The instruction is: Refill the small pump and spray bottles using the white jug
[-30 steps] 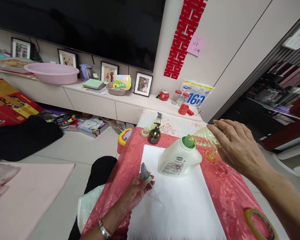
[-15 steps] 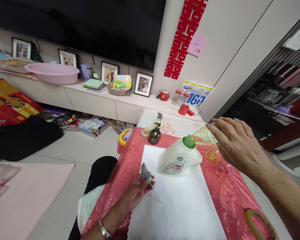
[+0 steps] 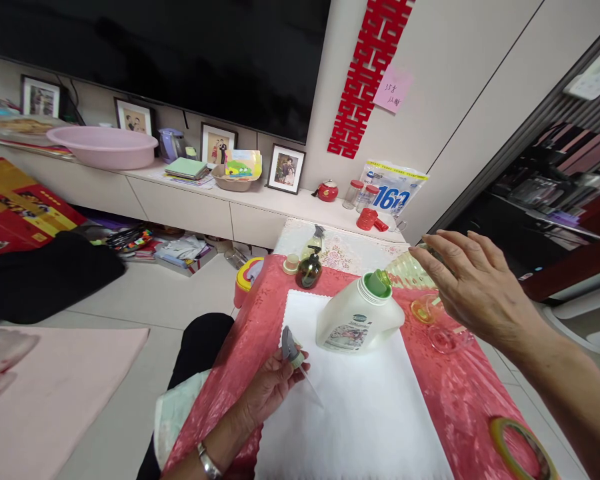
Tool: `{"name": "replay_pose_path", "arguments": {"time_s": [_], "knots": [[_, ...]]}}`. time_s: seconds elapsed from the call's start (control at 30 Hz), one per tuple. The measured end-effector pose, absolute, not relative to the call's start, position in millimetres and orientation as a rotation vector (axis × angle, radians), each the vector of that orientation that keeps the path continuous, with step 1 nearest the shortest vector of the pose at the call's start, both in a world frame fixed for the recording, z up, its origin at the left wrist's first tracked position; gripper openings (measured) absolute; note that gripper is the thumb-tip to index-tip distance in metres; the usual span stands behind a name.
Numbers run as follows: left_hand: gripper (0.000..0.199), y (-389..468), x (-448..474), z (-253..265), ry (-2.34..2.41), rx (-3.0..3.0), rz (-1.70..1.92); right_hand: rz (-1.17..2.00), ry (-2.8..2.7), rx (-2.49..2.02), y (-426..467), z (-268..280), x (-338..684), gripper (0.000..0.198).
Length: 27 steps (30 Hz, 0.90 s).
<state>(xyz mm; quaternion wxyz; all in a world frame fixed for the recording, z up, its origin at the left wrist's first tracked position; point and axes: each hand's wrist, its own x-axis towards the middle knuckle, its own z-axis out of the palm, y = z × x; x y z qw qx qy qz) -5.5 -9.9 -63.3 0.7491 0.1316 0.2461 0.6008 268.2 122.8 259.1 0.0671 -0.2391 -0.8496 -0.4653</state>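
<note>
My left hand is closed around a grey trigger spray head, whose thin clear dip tube points down and right over the white mat. At the right, my right hand grips the base end of a clear, yellowish ribbed bottle; the fingers partly cover it. That bottle is tipped almost level, its neck at the green spout of a large pale detergent jug. The jug stands upright on the white mat with its printed label towards me. Whether liquid is flowing cannot be made out.
Behind the jug stand a dark pump bottle, a second spray bottle and a small pale cap. A yellow tape roll and a larger tape roll lie on the red tablecloth at the right.
My right hand and the bottle have tilted very slightly. My left hand, the spray head and the jug stay put.
</note>
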Motion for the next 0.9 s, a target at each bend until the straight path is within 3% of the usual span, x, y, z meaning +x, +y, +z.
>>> {"name": "replay_pose_path", "arguments": {"time_s": [0.67, 0.9], "knots": [[0.041, -11, -5, -62, 0.530, 0.281, 1.317, -1.449, -2.555, -0.656, 119, 259, 261, 0.047], [0.042, -11, -6, -60, 0.537, 0.302, 1.317, -1.165, -2.442, -0.933, 114, 243, 282, 0.049]]}}
